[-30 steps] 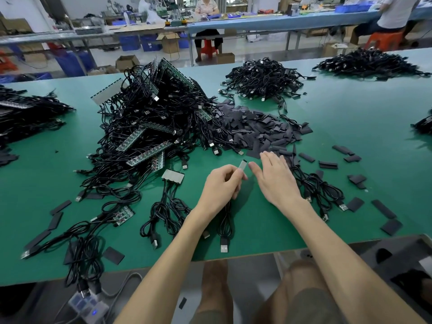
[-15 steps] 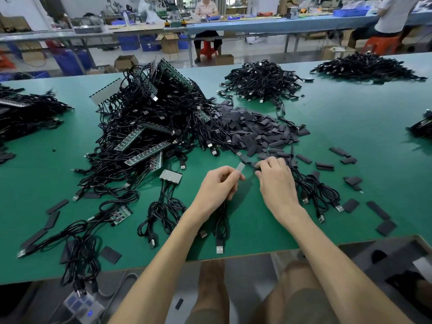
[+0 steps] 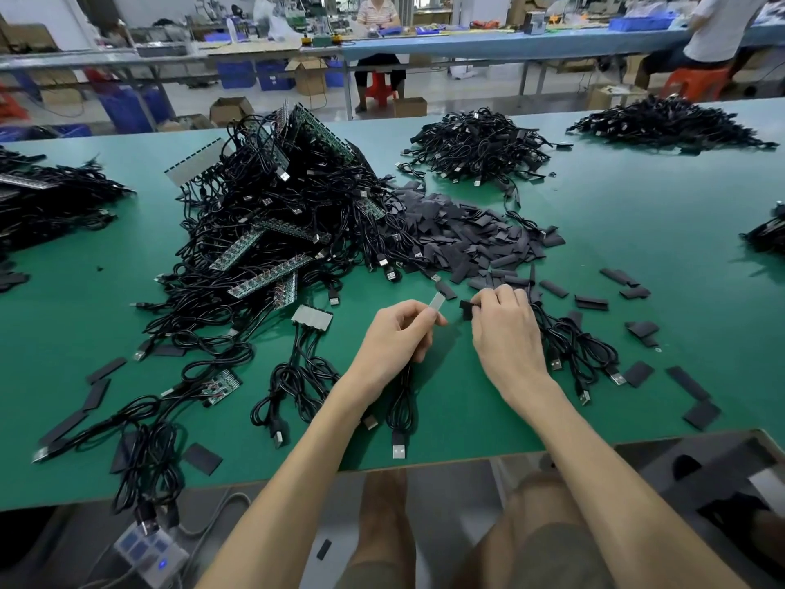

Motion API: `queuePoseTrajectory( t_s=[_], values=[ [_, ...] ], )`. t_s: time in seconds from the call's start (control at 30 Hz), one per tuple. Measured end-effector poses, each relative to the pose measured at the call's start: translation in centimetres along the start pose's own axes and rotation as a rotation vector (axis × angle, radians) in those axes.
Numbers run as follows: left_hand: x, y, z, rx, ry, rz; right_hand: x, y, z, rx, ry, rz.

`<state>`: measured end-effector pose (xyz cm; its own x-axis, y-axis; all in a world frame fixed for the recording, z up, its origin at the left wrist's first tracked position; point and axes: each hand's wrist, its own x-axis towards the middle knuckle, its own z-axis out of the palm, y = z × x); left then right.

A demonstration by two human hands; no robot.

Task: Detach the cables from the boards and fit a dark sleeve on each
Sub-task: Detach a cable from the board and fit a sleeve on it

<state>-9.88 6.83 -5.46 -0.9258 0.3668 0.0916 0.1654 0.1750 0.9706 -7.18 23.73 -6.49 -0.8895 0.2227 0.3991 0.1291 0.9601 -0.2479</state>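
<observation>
My left hand [image 3: 397, 333] pinches a black cable [image 3: 401, 401] near its small pale end piece [image 3: 436, 302], which sticks up between thumb and finger; the cable's USB plug [image 3: 398, 446] lies by the table's front edge. My right hand [image 3: 505, 329] holds a dark sleeve [image 3: 467, 309] just right of that end piece, a small gap between them. Behind lies a heap of dark sleeves [image 3: 467, 240]. To the left is a big tangle of black cables with green boards [image 3: 272, 231]. A small grey board [image 3: 311, 317] with cables attached lies left of my left hand.
A bundle of loose cables [image 3: 573, 350] lies right of my right hand, with scattered sleeves [image 3: 637, 329] around. More cable piles [image 3: 480, 146] sit at the back and on the left [image 3: 51, 201]. A white power strip [image 3: 148, 550] hangs below the green table's front edge [image 3: 467, 459]. People sit at far benches.
My right hand went from flat and open to the edge of the sleeve heap, closed on a dark sleeve and drew it toward the cable end. My left hand kept holding the cable.
</observation>
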Motion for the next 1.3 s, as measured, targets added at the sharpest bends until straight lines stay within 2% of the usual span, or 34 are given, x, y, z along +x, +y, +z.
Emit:
queuePoseTrajectory(
  t_s=[0.33, 0.5, 0.77, 0.93, 1.03, 1.3],
  values=[
    [0.1, -0.2, 0.1, -0.011, 0.004, 0.023, -0.2, 0.0, -0.4, 0.210, 0.142, -0.023],
    [0.4, -0.4, 0.2, 0.033, 0.030, 0.054, -0.3, -0.4, -0.8, 0.331, 0.082, -0.094],
    [0.8, -0.4, 0.1, 0.053, 0.124, 0.097, -1.7, -2.6, -0.1, 0.999, -0.090, 0.127],
    [0.7, -0.6, 0.2, 0.066, 0.117, 0.046, -1.4, -1.3, -0.1, 1.350, -0.088, 0.318],
    [0.6, -0.5, 0.2, 0.078, 0.087, 0.048, -1.4, -1.2, 0.0, 1.379, -0.100, 0.324],
    [0.5, -0.4, 0.0, 0.076, 0.047, 0.060, -1.7, -1.2, -0.2, 1.424, -0.153, 0.192]
  ],
)
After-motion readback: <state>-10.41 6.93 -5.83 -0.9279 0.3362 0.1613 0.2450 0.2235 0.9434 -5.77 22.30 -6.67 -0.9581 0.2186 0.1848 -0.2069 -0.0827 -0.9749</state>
